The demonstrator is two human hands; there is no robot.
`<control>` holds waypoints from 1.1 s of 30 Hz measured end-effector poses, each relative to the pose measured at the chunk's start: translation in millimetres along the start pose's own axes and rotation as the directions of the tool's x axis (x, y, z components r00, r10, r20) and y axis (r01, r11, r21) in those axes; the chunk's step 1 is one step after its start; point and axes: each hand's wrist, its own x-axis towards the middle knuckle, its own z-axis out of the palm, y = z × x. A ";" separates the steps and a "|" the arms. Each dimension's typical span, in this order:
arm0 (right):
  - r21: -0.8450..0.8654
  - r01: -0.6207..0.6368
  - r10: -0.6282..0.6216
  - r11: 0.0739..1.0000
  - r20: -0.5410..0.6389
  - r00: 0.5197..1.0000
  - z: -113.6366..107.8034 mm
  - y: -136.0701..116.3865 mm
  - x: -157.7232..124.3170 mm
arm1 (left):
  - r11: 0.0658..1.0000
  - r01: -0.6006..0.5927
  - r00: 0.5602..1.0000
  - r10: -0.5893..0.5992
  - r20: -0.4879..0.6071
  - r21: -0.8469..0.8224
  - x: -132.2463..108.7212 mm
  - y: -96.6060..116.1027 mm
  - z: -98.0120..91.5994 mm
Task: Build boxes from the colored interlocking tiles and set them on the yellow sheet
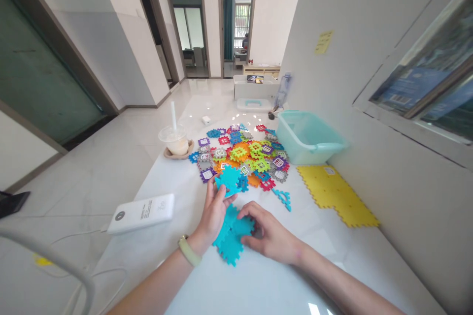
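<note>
My left hand [213,214] pinches a blue interlocking tile [229,179] and holds it tilted just above the white table. My right hand [266,234] presses its fingers on a flat cluster of joined blue tiles [232,238] lying in front of me. Both hands touch that cluster. Beyond them lies a heap of colourful interlocking tiles [244,155], with a loose blue triangular piece [284,199] to the right.
A teal plastic bin [308,138] stands against the right wall. Joined yellow tiles [334,194] lie flat beside it. A cup with a straw [175,140] and a white power bank [142,213] with cable sit at the left. The table's left edge runs close by.
</note>
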 end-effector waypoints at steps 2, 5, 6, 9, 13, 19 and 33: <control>0.079 -0.037 0.044 0.996 -0.093 0.995 3.5 7.4 2.8 | 1.000 -0.003 1.000 0.003 0.004 0.009 1.0 -0.4 -0.1; 0.047 -0.038 0.047 0.998 -0.191 0.981 6.2 12.2 4.7 | 0.997 -0.038 0.999 0.037 0.019 0.064 0.9 -0.7 -0.4; -0.003 -0.014 0.013 1.000 -0.199 0.980 5.9 11.4 4.3 | 0.994 -0.055 0.998 0.053 0.025 0.096 0.5 -1.1 -0.5; -0.106 0.108 -0.124 0.988 -0.162 0.979 2.8 4.7 1.5 | 0.980 -0.088 0.996 0.082 0.045 0.176 -0.7 -2.2 -1.2; -0.047 0.156 -0.160 0.987 -0.129 0.979 1.0 1.1 0.5 | 0.987 -0.087 0.996 0.084 0.029 0.135 0.5 -0.9 -1.4; 0.040 0.194 -0.182 0.980 -0.203 0.962 5.4 6.3 1.0 | 1.000 -0.012 1.000 0.012 0.006 -0.029 3.3 1.7 0.4; 0.351 -0.207 0.270 0.913 -0.143 0.952 2.3 0.9 10.2 | 0.975 -0.074 0.997 0.076 -0.003 0.210 -9.8 1.0 1.4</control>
